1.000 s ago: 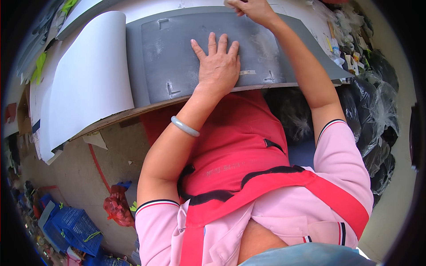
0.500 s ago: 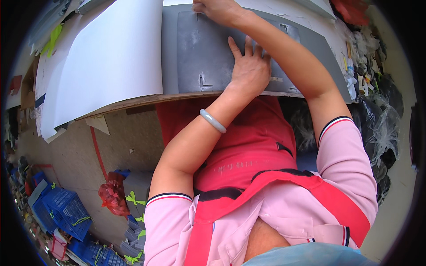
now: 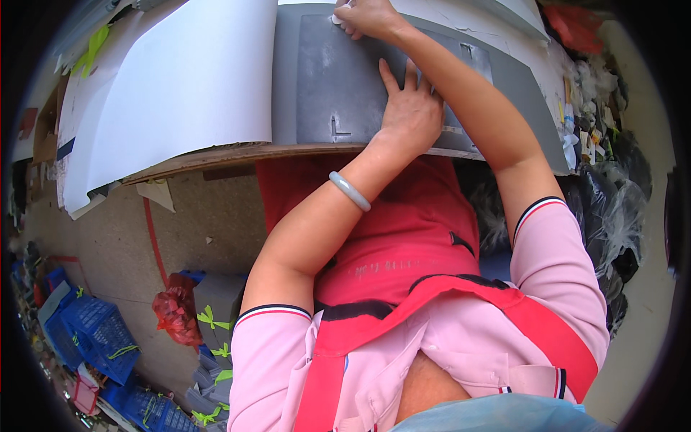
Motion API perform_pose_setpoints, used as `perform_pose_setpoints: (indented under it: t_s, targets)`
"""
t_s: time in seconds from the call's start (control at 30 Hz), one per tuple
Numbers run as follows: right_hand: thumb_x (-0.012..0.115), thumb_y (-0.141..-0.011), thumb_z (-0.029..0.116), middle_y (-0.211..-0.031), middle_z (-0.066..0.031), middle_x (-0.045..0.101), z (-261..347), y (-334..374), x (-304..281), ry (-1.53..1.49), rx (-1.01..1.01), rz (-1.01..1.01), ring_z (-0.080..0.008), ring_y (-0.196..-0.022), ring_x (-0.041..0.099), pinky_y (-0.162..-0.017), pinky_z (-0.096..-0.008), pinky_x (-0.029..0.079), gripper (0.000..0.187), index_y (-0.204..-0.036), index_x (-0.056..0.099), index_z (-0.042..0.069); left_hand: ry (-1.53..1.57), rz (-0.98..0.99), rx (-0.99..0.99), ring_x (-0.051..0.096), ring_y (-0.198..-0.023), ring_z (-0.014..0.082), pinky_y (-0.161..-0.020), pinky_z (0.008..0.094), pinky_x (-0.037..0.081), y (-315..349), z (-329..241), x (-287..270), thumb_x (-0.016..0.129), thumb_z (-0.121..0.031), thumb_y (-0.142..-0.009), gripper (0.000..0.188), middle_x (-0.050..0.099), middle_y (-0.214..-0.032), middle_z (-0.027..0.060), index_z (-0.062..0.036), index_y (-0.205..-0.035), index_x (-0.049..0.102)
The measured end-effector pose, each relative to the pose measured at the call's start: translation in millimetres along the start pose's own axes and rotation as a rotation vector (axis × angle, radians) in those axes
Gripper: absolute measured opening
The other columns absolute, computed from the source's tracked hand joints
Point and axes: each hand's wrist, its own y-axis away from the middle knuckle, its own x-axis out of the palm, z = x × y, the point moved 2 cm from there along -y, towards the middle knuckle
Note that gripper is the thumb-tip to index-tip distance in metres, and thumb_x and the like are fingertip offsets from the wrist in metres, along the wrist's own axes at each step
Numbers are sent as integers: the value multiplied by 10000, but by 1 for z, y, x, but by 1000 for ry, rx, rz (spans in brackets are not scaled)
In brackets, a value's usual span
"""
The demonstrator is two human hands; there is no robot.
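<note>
My left hand (image 3: 414, 115) lies with fingers spread on a dark grey rectangular template (image 3: 342, 79), pressing it onto a larger grey sheet (image 3: 529, 93). The template has L-shaped slots near its corners and whitish powdery smears. My right hand (image 3: 366, 20) reaches across to the template's far left corner, its fingers closed in a pinch. A small white bit (image 3: 336, 20) shows at those fingertips; its kind is too small to tell. The far left slot is hidden beneath my right hand.
A large white sheet (image 3: 187, 79) curls up on the table's left side, overhanging the wooden edge (image 3: 216, 155). Clear plastic bags (image 3: 612, 216) and scraps lie at the right. Blue crates (image 3: 97, 331) and a red bag (image 3: 178, 309) sit on the floor at left.
My right hand has shifted slightly at the far left corner, and a white bit now shows at its fingertips. My left hand stays spread on the template. The whole view has shifted a little.
</note>
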Motion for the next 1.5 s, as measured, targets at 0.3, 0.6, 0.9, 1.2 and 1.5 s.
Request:
perform_pose_setpoints:
  t_s: [0.3,0.6,0.9,1.2,1.5]
  targets:
    - [633,-946,124,-781,-121,705,-2,31,-7,-163,47,110,-173,-626,681,-515,-294,558,148,-1007,630,-11,34,-119,27,449,-1344,458,-1050,851,221,0,2,0,557,-249,-983,432,562,-1327,232,-9,-1339,599]
    - [608,-959,206,-658,-52,642,34,155,12,-36,-44,477,-84,-506,565,-459,-235,454,182,-971,626,25,64,-292,24,421,-1431,461,-1169,700,207,9,6,14,525,-300,-969,404,555,-1438,221,-94,-1299,636]
    - [614,-967,219,-744,-82,698,46,160,25,500,50,597,-141,-613,653,-689,-317,554,171,-1024,674,69,-110,-268,79,530,-1308,371,-1076,722,299,8,5,2,550,-313,-979,367,615,-1295,127,-129,-1285,634]
    - [657,-952,327,-976,-140,723,16,165,15,608,-637,170,-268,-910,682,-907,-404,512,267,-1101,720,114,-228,102,27,287,-1534,414,-1126,827,109,1,0,19,386,-450,-1019,578,396,-1634,140,-182,-1519,495]
    - [674,-931,365,-1066,-205,736,40,188,23,1030,-364,-321,-383,-1018,690,-962,-446,495,357,-1150,718,87,-101,-61,-17,383,-1455,387,-1124,780,196,2,1,7,517,-333,-969,480,509,-1478,175,-90,-1379,579]
